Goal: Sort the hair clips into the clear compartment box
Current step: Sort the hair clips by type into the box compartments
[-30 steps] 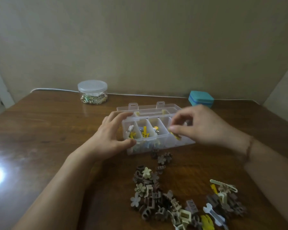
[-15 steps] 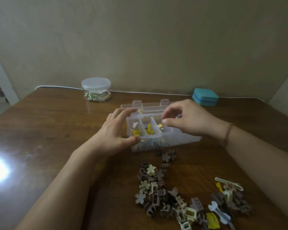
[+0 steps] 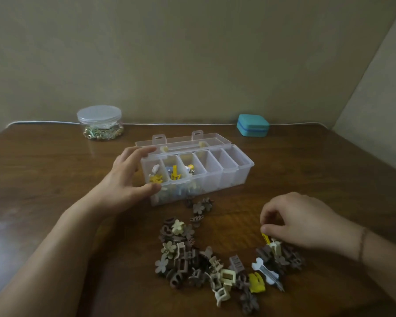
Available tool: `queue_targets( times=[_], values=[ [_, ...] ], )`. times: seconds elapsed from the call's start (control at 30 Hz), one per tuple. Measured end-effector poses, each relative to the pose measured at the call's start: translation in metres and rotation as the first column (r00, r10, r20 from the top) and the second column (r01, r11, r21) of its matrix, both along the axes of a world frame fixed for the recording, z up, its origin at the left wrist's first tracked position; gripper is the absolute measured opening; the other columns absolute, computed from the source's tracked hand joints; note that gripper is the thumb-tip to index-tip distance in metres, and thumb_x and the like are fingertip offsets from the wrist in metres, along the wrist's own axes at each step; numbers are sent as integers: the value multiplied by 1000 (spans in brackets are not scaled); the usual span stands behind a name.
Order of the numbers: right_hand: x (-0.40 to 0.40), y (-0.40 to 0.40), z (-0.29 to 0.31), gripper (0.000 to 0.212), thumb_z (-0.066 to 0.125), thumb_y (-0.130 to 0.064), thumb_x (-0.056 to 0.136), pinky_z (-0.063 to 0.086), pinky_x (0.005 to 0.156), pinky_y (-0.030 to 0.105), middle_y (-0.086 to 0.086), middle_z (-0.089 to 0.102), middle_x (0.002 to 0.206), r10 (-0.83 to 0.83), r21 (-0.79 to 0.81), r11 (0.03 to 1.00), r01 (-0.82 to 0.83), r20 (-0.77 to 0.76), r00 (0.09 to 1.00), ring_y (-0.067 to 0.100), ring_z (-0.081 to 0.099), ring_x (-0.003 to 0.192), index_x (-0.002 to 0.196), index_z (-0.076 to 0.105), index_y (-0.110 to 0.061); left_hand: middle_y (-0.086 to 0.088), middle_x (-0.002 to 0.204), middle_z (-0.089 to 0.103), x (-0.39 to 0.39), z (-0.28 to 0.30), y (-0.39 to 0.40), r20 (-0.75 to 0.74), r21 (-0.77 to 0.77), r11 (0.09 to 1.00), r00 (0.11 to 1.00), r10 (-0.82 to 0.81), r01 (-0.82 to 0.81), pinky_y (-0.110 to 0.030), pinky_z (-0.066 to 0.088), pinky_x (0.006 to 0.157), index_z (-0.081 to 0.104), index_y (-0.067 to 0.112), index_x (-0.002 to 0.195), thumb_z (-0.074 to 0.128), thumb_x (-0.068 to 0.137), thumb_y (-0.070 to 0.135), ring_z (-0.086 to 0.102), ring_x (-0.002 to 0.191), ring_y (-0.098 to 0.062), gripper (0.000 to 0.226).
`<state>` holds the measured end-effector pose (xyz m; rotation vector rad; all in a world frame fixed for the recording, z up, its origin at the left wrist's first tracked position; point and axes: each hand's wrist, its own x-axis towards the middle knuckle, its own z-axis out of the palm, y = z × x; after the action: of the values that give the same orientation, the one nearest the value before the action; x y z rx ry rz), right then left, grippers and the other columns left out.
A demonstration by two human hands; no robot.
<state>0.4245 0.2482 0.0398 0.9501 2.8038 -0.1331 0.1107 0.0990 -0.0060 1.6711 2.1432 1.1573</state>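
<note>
The clear compartment box (image 3: 226, 177) stands open mid-table, lid tipped back. Its three left compartments hold yellow, white and blue clips (image 3: 174, 173); the ones to the right look empty. My left hand (image 3: 126, 179) grips the box's left end, thumb on the front wall, fingers on the rim. A pile of brown, beige and yellow hair clips (image 3: 192, 257) lies in front of the box. My right hand (image 3: 300, 219) is over the pile's right part, thumb and forefinger pinched on a thin yellow clip (image 3: 266, 238) that still touches the heap.
A round clear jar (image 3: 100, 122) of small trinkets stands at the back left. A teal case (image 3: 252, 125) sits at the back right by the wall. A white cable runs along the table's far edge. The wooden table (image 3: 44, 170) shows glare at the left.
My right hand left the box, where it had dropped a yellow clip, and came down to the right side of the pile, pinching another yellow clip. The left hand stayed on the box.
</note>
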Motion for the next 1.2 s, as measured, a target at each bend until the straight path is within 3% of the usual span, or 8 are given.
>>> queue_targets(
  times=[0.2, 0.4, 0.57, 0.67, 0.8, 0.87, 1.0, 1.2],
  values=[
    [-13, 2, -7, 12, 57, -46, 91, 52, 80, 31, -18, 63, 94, -5, -4, 1000, 5, -14, 1000, 3, 58, 92, 91, 64, -37, 16, 135, 33, -1, 0, -1, 8, -1, 1000, 1000, -7, 7, -10, 34, 85, 35, 41, 140, 57, 61, 65, 36, 119, -6, 86],
    [-29, 3, -11, 10, 54, -42, 94, 48, 72, 22, -18, 63, 92, 33, -50, 998, -37, -74, 997, -1, 56, 86, 93, 62, -37, 16, 135, 33, 1, 1, -1, 16, 9, 1000, 1000, -2, 2, -6, 34, 85, 34, 47, 136, 58, 61, 63, 36, 120, -9, 80],
    [-50, 0, -3, 10, 51, -39, 96, 53, 80, 28, -12, 62, 90, 77, -146, 986, -81, -34, 996, 2, 58, 84, 96, 60, -35, 20, 134, 31, 0, 2, -3, 5, -8, 1000, 1000, 0, 0, -18, 35, 94, 33, 43, 140, 59, 63, 63, 36, 122, -11, 84],
    [-76, 0, 22, 11, 53, -30, 97, 52, 72, 29, -6, 61, 84, 111, -226, 959, -168, -244, 963, 4, 59, 77, 88, 58, -35, 21, 133, 32, -1, 2, -3, 2, -16, 1000, 1000, 5, -5, -33, 37, 102, 32, 43, 142, 61, 66, 61, 36, 121, -10, 84],
    [-136, 0, 44, 19, 57, -22, 95, 43, 59, 18, -12, 57, 72, 45, -234, 939, -252, -642, 766, -3, 53, 58, 77, 58, -30, 23, 130, 32, -2, 2, -4, 7, -14, 1000, 1000, -3, 3, -32, 37, 100, 31, 48, 139, 62, 65, 61, 36, 118, -8, 81],
    [-165, -4, 44, 15, 60, -22, 94, 44, 59, 20, -11, 59, 73, -28, -340, 899, -276, -673, 739, 1, 51, 58, 79, 63, -25, 21, 129, 33, -2, 2, -3, 2, -6, 1000, 1000, 2, -2, -32, 38, 98, 31, 49, 139, 61, 64, 63, 36, 115, -8, 82],
    [-197, -7, 22, 6, 74, -18, 83, 50, 65, 25, -4, 66, 80, 16, -404, 869, -285, -552, 834, 10, 60, 73, 83, 68, -17, 22, 128, 32, -3, 2, -3, 4, -9, 1000, 1000, 4, -4, -29, 37, 95, 31, 44, 141, 61, 63, 63, 35, 114, -8, 86],
    [-158, 12, 33, 15, 77, -19, 81, 40, 55, 6, -12, 61, 68, -7, -223, 946, -236, -741, 672, -4, 53, 58, 74, 63, -23, 18, 126, 34, -4, 2, -2, 4, -12, 1000, 1000, 10, -10, -31, 37, 98, 30, 47, 140, 66, 68, 55, 35, 115, -8, 80]
  ],
)
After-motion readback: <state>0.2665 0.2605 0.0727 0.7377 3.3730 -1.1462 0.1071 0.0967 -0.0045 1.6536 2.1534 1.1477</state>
